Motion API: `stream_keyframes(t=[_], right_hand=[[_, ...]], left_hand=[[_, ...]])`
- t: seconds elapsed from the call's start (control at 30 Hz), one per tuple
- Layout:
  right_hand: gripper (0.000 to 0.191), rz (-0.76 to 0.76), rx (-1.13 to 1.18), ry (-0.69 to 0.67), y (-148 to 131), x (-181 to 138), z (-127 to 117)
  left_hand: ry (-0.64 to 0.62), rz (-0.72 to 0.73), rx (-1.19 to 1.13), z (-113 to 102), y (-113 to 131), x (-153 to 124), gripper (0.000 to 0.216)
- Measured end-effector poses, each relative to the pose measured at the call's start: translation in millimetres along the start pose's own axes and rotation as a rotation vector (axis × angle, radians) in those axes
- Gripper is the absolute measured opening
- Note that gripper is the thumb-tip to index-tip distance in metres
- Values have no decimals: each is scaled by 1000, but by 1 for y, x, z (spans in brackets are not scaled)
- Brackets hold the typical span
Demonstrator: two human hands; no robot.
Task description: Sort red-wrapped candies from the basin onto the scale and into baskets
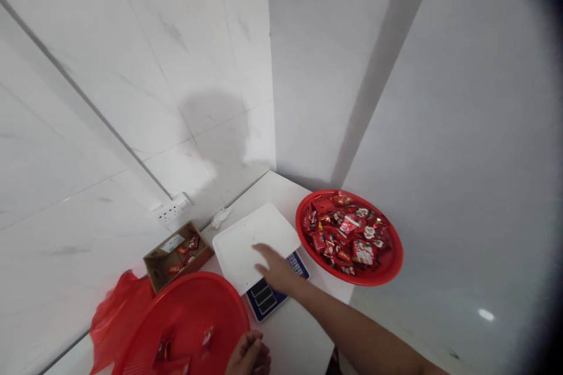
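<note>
Head view, and here's the right hand point(278, 270), out over the scale point(246, 234)! Call the scale the middle of the clock: that arm sweeps in from 4 o'clock, fingers spread wide, thumb well apart, nothing to be seen in the grip. Fingertips above the white pan; touching or just over it, I can't tell. The wrist crosses the blue panel point(260, 297) at 5 o'clock, hiding part of the keys.

Down at 6 o'clock, the left hand point(248, 355), fingers curled in, cut off by the bottom edge. It's right beside the rim of the near basket point(229, 284); whether it grips anything, I can't tell. That basket, big and red, fills 8 o'clock, with a few red packets point(207, 337) lying low inside.

Over to 3 o'clock: the far basket point(393, 266), red again, and what a heap point(345, 234) of shiny packets in there! Carton point(200, 261) at 9 o'clock, open on top, more red wrappers inside. A red bag point(121, 307) slumps just below it, behind the near basket. Socket point(171, 211) on the wall towards 10, and everything sits around one white table point(294, 337).
</note>
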State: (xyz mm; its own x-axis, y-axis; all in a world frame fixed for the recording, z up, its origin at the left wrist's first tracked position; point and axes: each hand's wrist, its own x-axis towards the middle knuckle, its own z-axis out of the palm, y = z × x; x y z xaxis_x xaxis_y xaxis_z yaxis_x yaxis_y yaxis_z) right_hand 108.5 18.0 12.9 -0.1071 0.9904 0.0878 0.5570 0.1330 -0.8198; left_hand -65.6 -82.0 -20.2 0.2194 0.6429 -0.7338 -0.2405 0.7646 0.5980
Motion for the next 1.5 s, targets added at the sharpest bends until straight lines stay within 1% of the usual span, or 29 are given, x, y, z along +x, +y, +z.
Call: stream_keyframes(t=[0.1, 0.13, 0.17, 0.2, 0.3, 0.4, 0.47, 0.53, 0.57, 0.63, 0.7, 0.73, 0.8, 0.83, 0.87, 0.9, 0.93, 0.97, 1.0, 1.07, 1.13, 1.2, 1.27, 1.33, 1.4, 1.47, 1.5], right_hand=[[36, 302, -318, 212, 55, -13, -51], [35, 405, -406, 250, 74, -19, -64], [38, 479, -455, 273, 90, -24, -74], [43, 504, -455, 266, 104, -29, -81], [49, 495, -413, 207, 132, -40, -88], [50, 496, -451, 184, 144, -44, -89], [48, 459, -466, 177, 149, -46, -93], [45, 412, -418, 207, 153, -47, -101], [43, 403, -368, 253, 154, -49, -107], [40, 439, -215, 375, 151, -51, -120], [39, 533, 13, 483, 142, -55, -134], [39, 579, 170, 518, 135, -56, -141], [37, 636, 567, 539, 115, -60, -153], [34, 651, 788, 514, 103, -61, -157], [29, 671, 998, 451, 90, -63, -159], [22, 698, 1181, 355, 77, -64, -159], [16, 736, 1321, 220, 63, -65, -157], [14, 772, 1419, 83, 50, -67, -153], [18, 809, 1477, -43, 37, -68, -147], [29, 871, 1498, -243, 14, -71, -132], [35, 893, 1426, -340, -3, -74, -117], [40, 862, 1293, -341, -14, -77, -105], [47, 784, 1113, -285, -20, -79, -99], [48, 646, 924, -269, -22, -80, -97], [44, 511, 772, -289, -20, -80, -95], [42, 434, 682, -322, -15, -79, -90], [42, 426, 654, -335, -11, -78, -85]], left_hand=[[24, -15, 8, 13, 1, -2, 43], [24, -19, 11, 16, 1, -2, 43], [20, -26, 17, 18, 1, -3, 43], [15, -32, 23, 21, 1, -3, 43], [6, -12, 36, 29, 3, -4, 41], [11, 36, 35, 37, 5, -7, 37], [17, 51, 33, 42, 5, -10, 36], [26, 52, 38, 45, 5, -13, 36], [29, 50, 42, 47, 5, -14, 36], [27, 50, 47, 52, 4, -15, 37], [26, 64, 63, 58, 5, -16, 36], [25, 77, 80, 63, 7, -17, 34], [18, 107, 129, 75, 13, -19, 33], [9, 126, 156, 82, 17, -20, 33], [-7, 150, 179, 90, 22, -22, 33], [-29, 181, 197, 99, 27, -24, 36], [-55, 216, 211, 108, 33, -26, 38], [-89, 254, 216, 116, 39, -28, 42], [-106, 286, 219, 124, 44, -29, 46], [-135, 329, 228, 136, 53, -32, 51], [-193, 391, 250, 142, 60, -34, 45], [-226, 456, 252, 143, 64, -35, 34], [-182, 480, 225, 139, 66, -36, 27], [-109, 465, 192, 133, 65, -36, 26], [-77, 440, 169, 128, 61, -34, 28], [-70, 414, 147, 122, 55, -32, 30], [-61, 395, 134, 118, 52, -30, 32]])
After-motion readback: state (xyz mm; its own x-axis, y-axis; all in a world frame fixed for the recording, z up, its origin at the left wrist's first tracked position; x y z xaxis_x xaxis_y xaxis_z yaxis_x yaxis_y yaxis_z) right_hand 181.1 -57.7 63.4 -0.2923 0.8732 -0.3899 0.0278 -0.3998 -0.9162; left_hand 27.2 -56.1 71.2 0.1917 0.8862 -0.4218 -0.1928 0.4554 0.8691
